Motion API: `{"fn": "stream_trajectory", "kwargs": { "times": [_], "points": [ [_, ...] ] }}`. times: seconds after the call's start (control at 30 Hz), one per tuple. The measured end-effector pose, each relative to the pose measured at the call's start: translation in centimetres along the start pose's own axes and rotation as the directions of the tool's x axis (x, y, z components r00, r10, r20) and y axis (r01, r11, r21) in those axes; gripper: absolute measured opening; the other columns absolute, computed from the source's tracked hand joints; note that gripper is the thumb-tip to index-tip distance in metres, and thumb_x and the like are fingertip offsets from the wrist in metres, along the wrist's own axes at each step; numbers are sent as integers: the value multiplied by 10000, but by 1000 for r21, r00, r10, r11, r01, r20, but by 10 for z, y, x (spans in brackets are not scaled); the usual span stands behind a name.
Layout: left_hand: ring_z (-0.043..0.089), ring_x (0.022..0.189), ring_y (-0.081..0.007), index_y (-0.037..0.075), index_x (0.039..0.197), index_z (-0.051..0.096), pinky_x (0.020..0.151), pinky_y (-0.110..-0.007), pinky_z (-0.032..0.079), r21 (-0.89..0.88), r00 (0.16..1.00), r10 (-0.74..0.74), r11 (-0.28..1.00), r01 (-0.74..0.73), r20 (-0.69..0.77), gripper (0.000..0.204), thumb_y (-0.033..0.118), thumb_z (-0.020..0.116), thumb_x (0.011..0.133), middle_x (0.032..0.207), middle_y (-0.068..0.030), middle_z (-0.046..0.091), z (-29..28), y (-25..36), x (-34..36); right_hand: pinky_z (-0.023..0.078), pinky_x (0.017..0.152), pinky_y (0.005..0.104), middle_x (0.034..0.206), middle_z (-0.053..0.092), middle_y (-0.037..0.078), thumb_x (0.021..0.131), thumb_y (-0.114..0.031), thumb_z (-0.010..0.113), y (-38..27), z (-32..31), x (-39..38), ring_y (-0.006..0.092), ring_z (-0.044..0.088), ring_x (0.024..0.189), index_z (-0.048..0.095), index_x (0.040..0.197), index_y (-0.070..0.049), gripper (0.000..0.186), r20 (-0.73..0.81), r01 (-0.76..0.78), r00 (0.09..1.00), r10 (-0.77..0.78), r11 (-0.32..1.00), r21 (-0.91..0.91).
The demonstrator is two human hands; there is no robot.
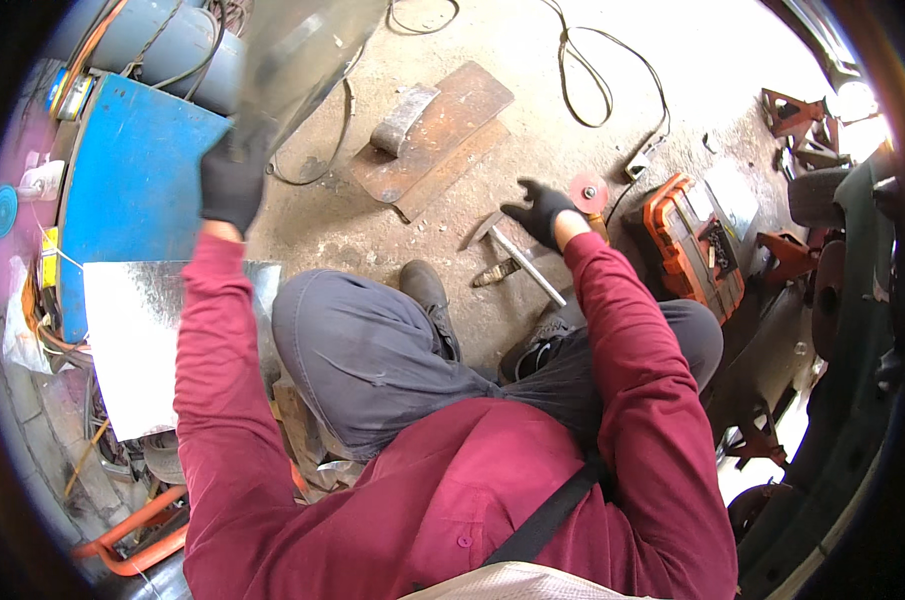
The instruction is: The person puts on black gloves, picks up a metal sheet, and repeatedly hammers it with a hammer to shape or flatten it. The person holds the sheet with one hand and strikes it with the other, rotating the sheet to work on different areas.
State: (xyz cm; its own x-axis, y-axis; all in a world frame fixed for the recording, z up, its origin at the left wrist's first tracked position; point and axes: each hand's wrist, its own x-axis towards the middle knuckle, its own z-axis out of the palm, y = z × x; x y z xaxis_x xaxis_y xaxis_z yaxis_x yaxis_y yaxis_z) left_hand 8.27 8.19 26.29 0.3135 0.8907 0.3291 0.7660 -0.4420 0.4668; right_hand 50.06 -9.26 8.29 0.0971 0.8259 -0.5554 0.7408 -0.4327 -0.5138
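My left hand (234, 185), in a dark glove, grips the lower edge of a thin grey metal sheet (307, 55). The sheet stands raised at the upper left and is smeared by motion. My right hand (540, 213), also gloved, holds nothing, its fingers apart just over the floor. Beside it lies a hammer (528, 266) with a metal handle. Partly behind that hand is a tool with a round pinkish disc (588, 192), apparently an angle grinder. A curved metal strip (404, 120) rests on rusty steel plates (462, 105) ahead of me.
An orange and black toolbox (680, 245) stands at the right, with red jack stands (792, 115) beyond. To the left are a blue panel (137, 180), a shiny metal sheet (132, 345) and a grey cylinder (187, 50). A black cable (612, 92) loops over the floor.
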Motion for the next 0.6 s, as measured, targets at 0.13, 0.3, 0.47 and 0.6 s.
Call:
{"fn": "stream_trajectory", "kwargs": {
  "times": [0.13, 0.3, 0.47, 0.6],
  "points": [
    [717, 1268, -306, 163, 1396, 742, 1053, -416, 578, 3, 927, 370, 929, -370, -65, 569, -88, 599, 905, 1427, -95, 720, 66, -23, -45, 467, 1199, 484, 1553, 578, 259, 923, -589, 746, 35, 59, 7, 428, 549, 1452, 544, 1562, -67, 850, 169, -85, 976, 135, 958, -275],
    [593, 1417, -310, 228, 1432, 715, 1240, -551, 380, 172, 823, 529, 808, -563, 208, 468, 164, 619, 978, 1531, -64, 642, 110, -36, -91, 484, 1177, 455, 1543, 587, 282, 934, -599, 732, 53, 59, 24, 416, 598, 1407, 530, 1570, -29, 878, 150, -185, 966, 212, 966, -180],
    [557, 1443, -322, 223, 1437, 695, 1241, -554, 370, 185, 841, 484, 828, -530, 241, 467, 209, 668, 971, 1550, -65, 617, 143, -34, -112, 549, 1006, 382, 1230, 776, 225, 987, -492, 755, 79, 54, 94, 304, 736, 1141, 676, 1382, 35, 664, -199, -82, 958, 207, 860, 503],
    [499, 1489, -356, 252, 1476, 650, 1257, -573, 348, 153, 832, 491, 830, -537, 257, 507, 212, 659, 971, 1596, -92, 558, 162, -59, -127, 566, 846, 335, 1034, 769, 93, 1015, -359, 764, -38, -23, 97, 211, 714, 933, 723, 1262, 8, 444, -615, 299, 787, 38, 849, 435]
  ]
}}
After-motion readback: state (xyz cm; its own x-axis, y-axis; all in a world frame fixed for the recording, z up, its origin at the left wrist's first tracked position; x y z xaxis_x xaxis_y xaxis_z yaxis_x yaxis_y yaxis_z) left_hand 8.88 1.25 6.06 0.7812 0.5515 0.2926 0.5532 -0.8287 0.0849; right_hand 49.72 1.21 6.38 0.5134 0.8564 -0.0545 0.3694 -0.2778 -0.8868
